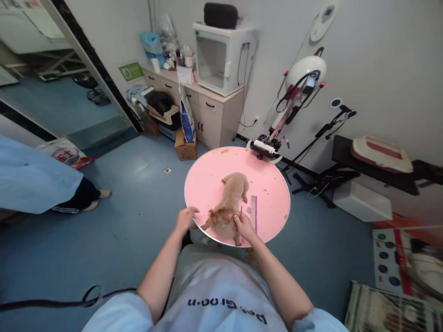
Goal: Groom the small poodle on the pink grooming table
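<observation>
A light tan dog [232,193] with short-clipped fur lies stretched out on a round pink table [204,180], its darker, fluffier head end nearest me. My right hand [245,227] is closed on slim metal scissors [241,211], whose tip points away from me, right beside the dog's head end. Over the table's near left rim is my left hand [186,219], fingers loosely apart and holding nothing, close to the dog's outstretched paw. A comb with a purple spine [256,212] lies on the table, just right of the scissors. Small tufts of cut fur are scattered around.
An arm-mounted dryer [304,76] stands behind the table, with a white tube [265,147] near the far rim. A cabinet [221,110] carries a white glass-fronted box [221,57]. Another person in a blue gown [34,175] stands at left. Wire crates [387,309] sit lower right.
</observation>
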`<state>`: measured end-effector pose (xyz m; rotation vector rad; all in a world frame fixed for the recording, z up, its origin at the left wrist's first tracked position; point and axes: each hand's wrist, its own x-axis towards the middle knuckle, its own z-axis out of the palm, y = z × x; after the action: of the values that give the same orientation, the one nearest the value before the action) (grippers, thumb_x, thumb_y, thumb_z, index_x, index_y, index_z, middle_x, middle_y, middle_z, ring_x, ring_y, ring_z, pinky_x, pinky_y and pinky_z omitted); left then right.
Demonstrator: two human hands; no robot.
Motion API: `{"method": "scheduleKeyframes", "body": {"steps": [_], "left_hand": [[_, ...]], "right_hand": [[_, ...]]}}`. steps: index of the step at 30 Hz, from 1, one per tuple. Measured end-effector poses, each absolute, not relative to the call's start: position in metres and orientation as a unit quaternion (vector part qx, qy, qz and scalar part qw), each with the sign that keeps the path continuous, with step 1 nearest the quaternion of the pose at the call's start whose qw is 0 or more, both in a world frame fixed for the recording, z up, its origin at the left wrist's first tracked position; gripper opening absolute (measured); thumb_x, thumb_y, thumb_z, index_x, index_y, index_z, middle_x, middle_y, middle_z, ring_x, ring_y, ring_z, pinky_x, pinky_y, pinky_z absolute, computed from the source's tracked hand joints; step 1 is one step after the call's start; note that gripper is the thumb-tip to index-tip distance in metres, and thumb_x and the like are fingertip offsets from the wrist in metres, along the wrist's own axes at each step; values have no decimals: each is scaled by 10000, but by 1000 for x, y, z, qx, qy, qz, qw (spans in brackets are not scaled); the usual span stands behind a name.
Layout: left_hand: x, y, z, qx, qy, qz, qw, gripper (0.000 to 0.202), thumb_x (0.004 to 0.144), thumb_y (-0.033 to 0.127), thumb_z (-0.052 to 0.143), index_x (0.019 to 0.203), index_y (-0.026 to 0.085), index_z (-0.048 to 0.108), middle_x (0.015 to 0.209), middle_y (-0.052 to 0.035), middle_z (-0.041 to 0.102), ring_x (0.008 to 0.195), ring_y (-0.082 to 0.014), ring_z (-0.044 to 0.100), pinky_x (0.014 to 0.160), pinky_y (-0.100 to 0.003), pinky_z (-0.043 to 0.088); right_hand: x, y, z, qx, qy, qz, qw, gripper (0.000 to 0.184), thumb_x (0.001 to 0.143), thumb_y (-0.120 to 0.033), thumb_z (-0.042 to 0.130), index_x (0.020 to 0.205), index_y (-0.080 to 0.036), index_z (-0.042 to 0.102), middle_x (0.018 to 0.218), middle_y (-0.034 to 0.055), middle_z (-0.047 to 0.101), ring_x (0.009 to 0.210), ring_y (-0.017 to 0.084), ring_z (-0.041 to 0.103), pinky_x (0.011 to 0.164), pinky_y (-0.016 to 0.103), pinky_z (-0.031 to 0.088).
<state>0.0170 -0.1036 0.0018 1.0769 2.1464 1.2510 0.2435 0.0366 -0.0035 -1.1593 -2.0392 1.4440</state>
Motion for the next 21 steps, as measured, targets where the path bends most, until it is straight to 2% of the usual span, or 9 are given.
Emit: {"method": "scheduleKeyframes", "body": {"steps": [3,6,8,10,12,14,17,19,21], "left_hand": [[-38,-119,14,336,833,396,194,549,904,313,230,444,217,514,456,-57,548,579,-170,590,493,-224,477],[-64,-110,23,306,877,342,140,300,804,216,461,536,155,581,614,-79,625,830,-207,619,779,-302,500],[-52,-92,28,336,872,341,98,98,736,131,543,696,123,632,819,-100,670,1017,-246,568,976,-420,393],[-18,-72,33,408,832,368,80,127,773,123,520,790,126,647,929,-94,672,1067,-244,544,1053,-467,298],[27,-56,36,480,783,382,101,267,868,177,430,716,178,649,859,-28,688,991,-175,588,1086,-394,285],[67,-46,35,613,677,391,111,240,883,237,443,998,207,651,1070,-39,663,1155,-207,512,1135,-469,172],[93,-39,27,628,668,384,111,439,868,320,497,1279,168,484,1264,-109,554,1284,-252,392,1121,-526,175],[89,-35,21,626,678,364,126,456,847,382,538,1254,177,513,1319,-119,505,1305,-281,356,1099,-552,204],[79,-29,15,630,680,351,134,382,815,424,581,1124,204,619,1377,-103,445,1331,-313,301,1088,-562,221]], "right_hand": [[244,35,1,-407,-719,533,183,231,841,-367,413,759,-186,531,543,-25,534,486,139,491,461,232,370],[239,33,3,-393,-711,557,176,235,846,-369,407,718,-195,500,495,-41,490,439,127,472,425,220,357],[235,31,4,-384,-705,569,177,226,849,-367,403,724,-198,487,492,-46,481,436,125,473,423,218,366],[230,30,6,-379,-699,578,181,216,848,-370,407,745,-198,488,499,-45,485,443,127,478,427,220,374],[225,28,9,-373,-694,587,186,214,844,-380,423,773,-195,504,514,-37,504,459,132,490,437,226,383],[220,27,11,-367,-685,599,190,226,837,-402,444,807,-192,523,530,-31,523,466,131,496,444,229,390],[215,26,14,-359,-657,636,188,278,823,-462,463,792,-194,527,506,-41,504,428,116,464,418,222,373],[212,26,14,-357,-633,662,186,324,817,-507,453,729,-199,499,467,-54,460,404,107,441,401,214,359],[211,28,13,-359,-613,678,189,356,812,-536,443,683,-205,457,449,-65,425,402,103,438,394,206,357]]}}
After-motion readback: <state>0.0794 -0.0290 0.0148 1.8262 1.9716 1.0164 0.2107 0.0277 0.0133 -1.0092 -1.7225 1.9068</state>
